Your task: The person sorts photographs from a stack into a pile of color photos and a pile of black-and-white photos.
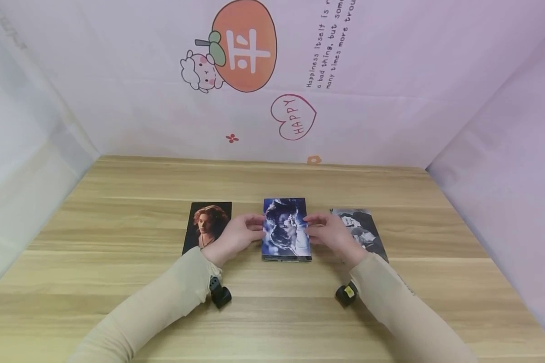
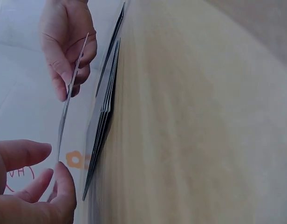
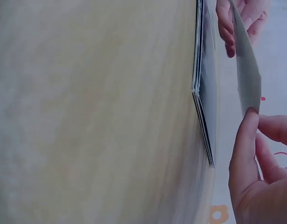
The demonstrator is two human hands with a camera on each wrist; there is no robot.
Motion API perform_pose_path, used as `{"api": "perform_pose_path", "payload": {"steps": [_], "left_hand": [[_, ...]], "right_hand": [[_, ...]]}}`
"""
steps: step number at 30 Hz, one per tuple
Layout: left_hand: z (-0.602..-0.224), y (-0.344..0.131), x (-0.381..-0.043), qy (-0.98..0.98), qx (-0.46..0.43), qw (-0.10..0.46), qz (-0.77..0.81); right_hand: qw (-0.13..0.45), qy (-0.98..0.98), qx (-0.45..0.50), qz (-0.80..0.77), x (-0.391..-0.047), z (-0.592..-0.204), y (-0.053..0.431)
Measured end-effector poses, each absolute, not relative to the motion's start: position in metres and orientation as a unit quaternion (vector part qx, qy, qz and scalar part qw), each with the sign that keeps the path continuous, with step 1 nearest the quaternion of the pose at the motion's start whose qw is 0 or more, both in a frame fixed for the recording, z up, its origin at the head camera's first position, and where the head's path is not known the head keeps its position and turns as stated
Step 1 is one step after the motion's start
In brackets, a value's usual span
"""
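A blue-toned photo card lies between my two hands in the head view. The wrist views show it raised over a stack of cards, apart from it. My left hand holds its left edge between fingers and thumb; in the left wrist view the thumb looks slightly off the surface. At the opposite edge my right hand pinches the card with thumb and fingers. The card's pale underside shows in the right wrist view. In the head view, only the stack's front edge shows beneath the held card.
To the left, a portrait card lies partly behind my left hand and sleeve. On the right, a black-and-white photo card is partly covered by my right hand. The wooden table meets a printed white backdrop at the back.
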State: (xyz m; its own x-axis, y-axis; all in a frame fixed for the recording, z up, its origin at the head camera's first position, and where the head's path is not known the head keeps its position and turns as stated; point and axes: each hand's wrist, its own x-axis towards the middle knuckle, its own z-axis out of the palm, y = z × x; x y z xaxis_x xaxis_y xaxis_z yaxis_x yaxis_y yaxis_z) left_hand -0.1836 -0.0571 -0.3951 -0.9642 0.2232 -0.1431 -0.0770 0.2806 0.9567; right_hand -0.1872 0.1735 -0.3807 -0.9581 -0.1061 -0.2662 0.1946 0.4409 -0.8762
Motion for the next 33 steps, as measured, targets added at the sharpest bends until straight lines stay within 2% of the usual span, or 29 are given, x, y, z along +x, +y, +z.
{"api": "perform_pose_path", "payload": {"steps": [8, 16, 24, 33], "left_hand": [[-0.394, -0.057, -0.185, 0.795, 0.039, 0.087, 0.599], [-0.387, -0.044, -0.178, 0.756, 0.047, 0.084, 0.648], [-0.385, -0.018, -0.175, 0.676, 0.050, 0.115, 0.726], [-0.380, 0.015, -0.171, 0.674, 0.078, 0.134, 0.722]], "right_hand": [[0.151, 0.817, -0.007, -0.556, -0.185, -0.371, 0.180], [0.161, 0.825, -0.021, -0.542, -0.185, -0.365, 0.196], [0.153, 0.829, -0.028, -0.537, -0.181, -0.362, 0.222], [0.142, 0.823, -0.027, -0.549, -0.176, -0.358, 0.254]]}}
